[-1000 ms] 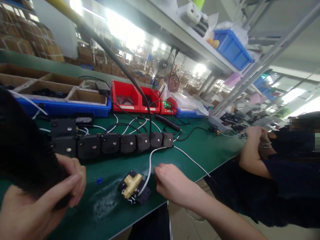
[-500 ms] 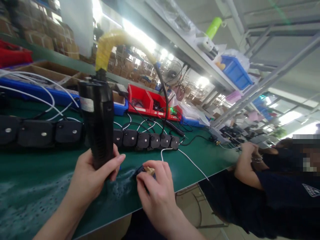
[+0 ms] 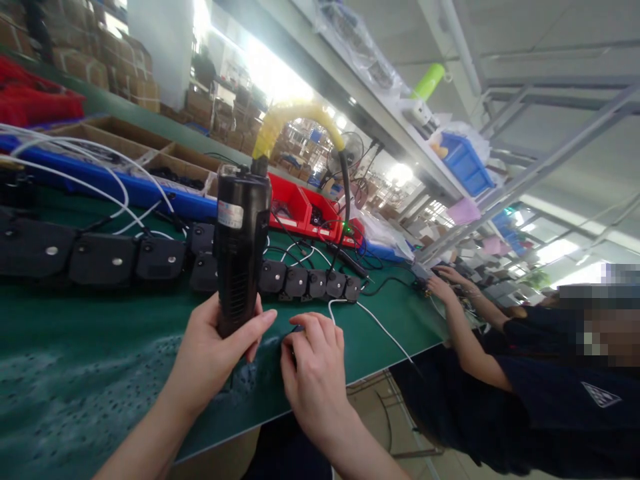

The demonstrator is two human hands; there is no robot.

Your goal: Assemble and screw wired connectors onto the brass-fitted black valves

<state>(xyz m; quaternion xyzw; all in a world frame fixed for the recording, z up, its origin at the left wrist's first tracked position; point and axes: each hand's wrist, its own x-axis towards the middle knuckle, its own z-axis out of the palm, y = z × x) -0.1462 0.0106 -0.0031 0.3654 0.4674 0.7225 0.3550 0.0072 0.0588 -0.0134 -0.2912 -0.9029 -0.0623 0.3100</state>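
My left hand (image 3: 217, 350) is wrapped round the lower part of a black electric screwdriver (image 3: 243, 233), held upright with its cable end at the top. A yellow-taped cable (image 3: 295, 117) arches from that end towards the right. Its lower tip is mostly hidden behind my fingers. Low over the green bench, my right hand (image 3: 317, 367) has its fingers curled round a small dark piece, which they hide almost wholly. A row of black square housings (image 3: 103, 260), each with a shiny round spot, lies just beyond both hands.
White cables (image 3: 125, 193) lie behind the housings. Farther back stand a compartmented blue tray (image 3: 195, 205) and red bins (image 3: 293, 200). A co-worker's arms (image 3: 465, 340) reach over the bench at right. The green bench's (image 3: 125, 333) front edge runs below my hands.
My left hand and the screwdriver have shifted right, closer to my right hand. The brass-coloured part seen in my right fingers is now hidden. The co-worker's hands have moved apart and forward.
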